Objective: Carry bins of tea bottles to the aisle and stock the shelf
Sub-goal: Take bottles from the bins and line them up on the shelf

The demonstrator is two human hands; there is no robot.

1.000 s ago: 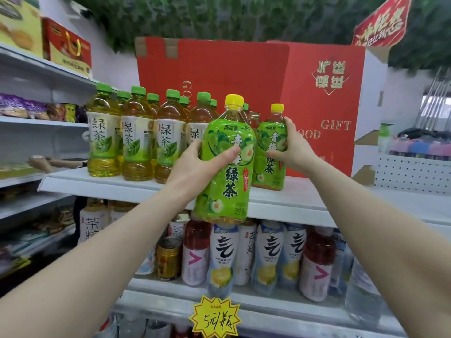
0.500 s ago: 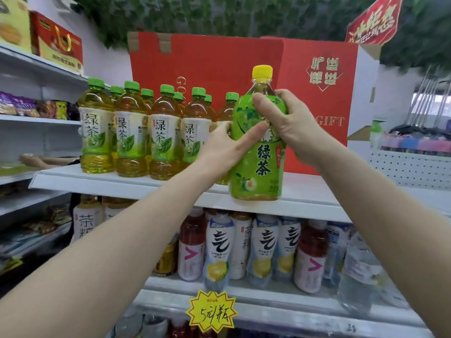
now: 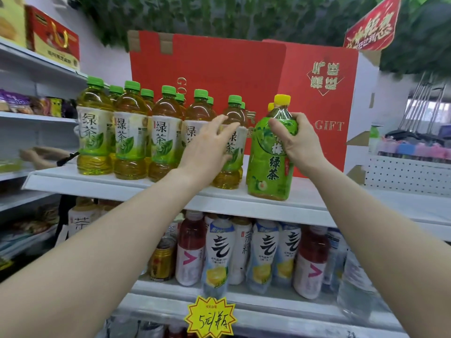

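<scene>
Green plastic wrap fills the grip of the right hand [image 3: 299, 142], whose fingers and thumb curl round the shoulder of a green-wrapped bottle [image 3: 269, 172] with a yellow cap. The bottle stands upright on the white shelf [image 3: 244, 203], close to its front edge. The left hand [image 3: 207, 152] is just left of this bottle, released and holding nothing. Its fingers are spread and nearly straight in front of the nearest of the green-capped bottles [image 3: 94, 132]; whether the fingertips touch that bottle's label cannot be told. Directly behind the green-wrapped bottle, a second yellow cap [image 3: 270, 107] peeks out beside its neck. To the left of the green-wrapped bottle, the green-capped bottles of amber tea stand in rows along the same shelf, white-and-green labels facing forward. Behind the green-wrapped bottle rises a large red gift box [image 3: 219, 67] with gold lettering, and above it hang dark artificial leaves [image 3: 219, 15] and a red hanging sign [image 3: 373, 28]. Below the green-wrapped bottle, the next shelf down carries white-labelled drink bottles [image 3: 219, 252], some with red tops, and a gold can [image 3: 162, 262] to their left. Lower still, a yellow star-shaped price tag [image 3: 211, 318] is fixed to the shelf's front rail. Far to the left of the green-wrapped bottle, another person's hand [image 3: 41, 154] lies blurred on a side shelf, and far to its right a white pegboard panel [image 3: 405, 174] stands beyond the red box.
</scene>
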